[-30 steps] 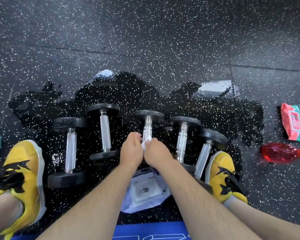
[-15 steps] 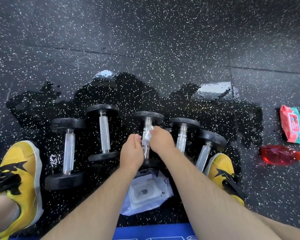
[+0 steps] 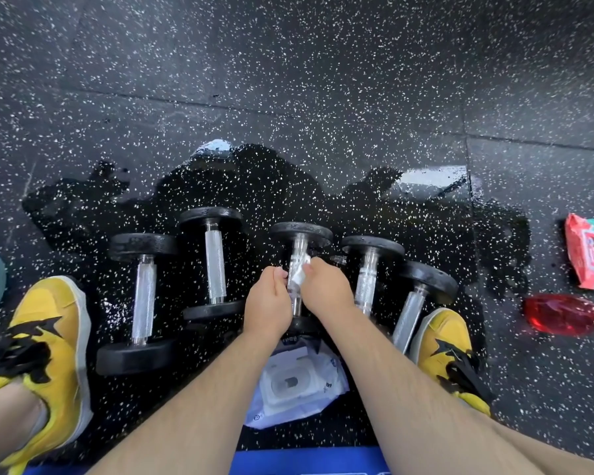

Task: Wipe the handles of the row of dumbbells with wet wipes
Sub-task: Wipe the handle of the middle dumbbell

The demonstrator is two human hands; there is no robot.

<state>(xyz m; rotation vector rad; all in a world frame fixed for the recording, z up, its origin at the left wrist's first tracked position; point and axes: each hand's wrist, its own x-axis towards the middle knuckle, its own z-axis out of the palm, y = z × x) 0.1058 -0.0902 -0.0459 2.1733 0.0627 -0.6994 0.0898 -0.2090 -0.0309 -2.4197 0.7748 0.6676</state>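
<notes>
Both forearms outstretched; left grip [image 3: 270,299], right grip [image 3: 324,289] pinching wet wipe [image 3: 299,274] around dumbbell handle [image 3: 297,248].

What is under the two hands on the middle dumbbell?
A white wipe on the handle. The left hand and right hand hide how it wraps and most of the near plate.

A black rubber floor [image 3: 288,63] flecked with white is being shown round the grip, tile seams [image 3: 323,112] being seen well beyond it, pale light being reflected by a wet patch [image 3: 426,178] just beyond, a blue mat [image 3: 306,462] being glimpsed nearer.
</notes>
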